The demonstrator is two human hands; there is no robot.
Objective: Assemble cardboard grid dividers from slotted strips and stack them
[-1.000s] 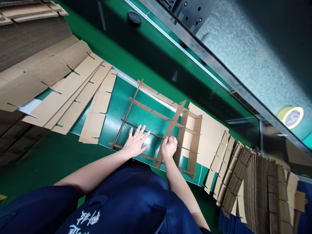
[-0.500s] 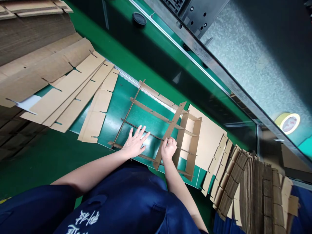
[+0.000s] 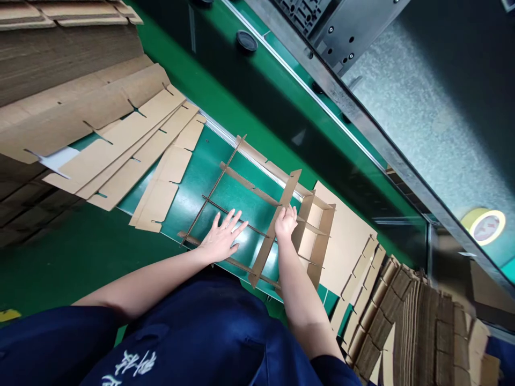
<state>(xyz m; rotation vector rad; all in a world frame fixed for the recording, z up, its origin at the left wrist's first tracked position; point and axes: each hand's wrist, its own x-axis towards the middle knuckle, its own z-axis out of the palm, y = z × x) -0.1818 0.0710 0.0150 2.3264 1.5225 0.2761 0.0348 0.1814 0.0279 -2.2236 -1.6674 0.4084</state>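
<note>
A cardboard divider grid [image 3: 254,187] of interlocked slotted strips lies on the green table [image 3: 225,214]. My left hand [image 3: 223,235] is spread flat over the grid's near left part, with its fingers apart and nothing held. My right hand [image 3: 286,221] is closed on a cross strip [image 3: 265,252], gripping its upper half. This strip crosses several long strips, and its near end sticks out past them. Right of my right hand, two more cross strips [image 3: 324,238] stand in the grid.
Loose slotted strips [image 3: 161,185] and a tall cardboard stack [image 3: 68,59] lie at the left. A flat sheet [image 3: 346,230] and more stacked strips [image 3: 418,321] are at the right. Beyond a metal rail [image 3: 362,115] sits a yellow tape roll [image 3: 485,225].
My right hand has moved up along the cross strip, away from my body. The strip's far end has shifted slightly left. My left hand stays spread in about the same place.
</note>
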